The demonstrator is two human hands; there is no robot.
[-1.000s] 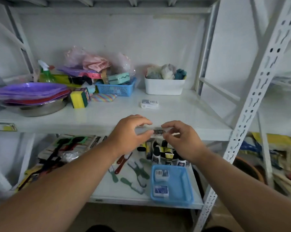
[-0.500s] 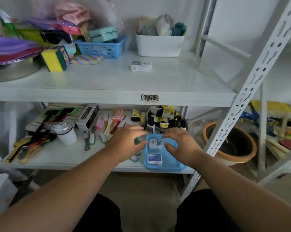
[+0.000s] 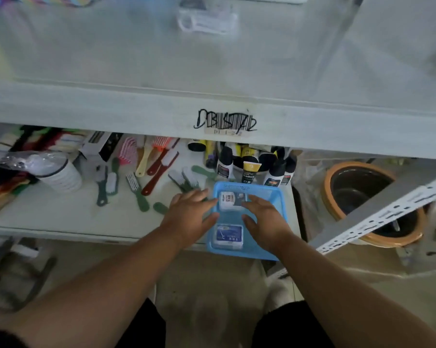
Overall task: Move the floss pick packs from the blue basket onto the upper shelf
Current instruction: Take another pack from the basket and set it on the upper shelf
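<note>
Head view: a person reaches both bare arms down to a blue basket that stands at the right front of the lower shelf of a white metal rack. The left hand hangs over the basket's left rim, fingers spread and relaxed, grasping nothing; its fingertips come close to the far floss pick pack, though contact cannot be made out. The right hand hovers inside the basket with fingers likewise extended and loose, its fingertips at the right edge of that same pack, and it holds nothing. A second floss pick pack, blue-labelled, lies flat in the near part of the basket, between the two wrists and untouched. On the upper shelf, blurred at the top of the frame, a third floss pick pack already rests on the white surface. The upper shelf's front edge carries a barcode label scrawled over in black marker. Behind the basket stands a cluster of dark bottles and tubes; to its left are strewn brushes and combs in green, red and pink, and a white ribbed cup lies tilted. To the right, beyond the rack's perforated post, sits a brown glazed pot on the floor.
</note>
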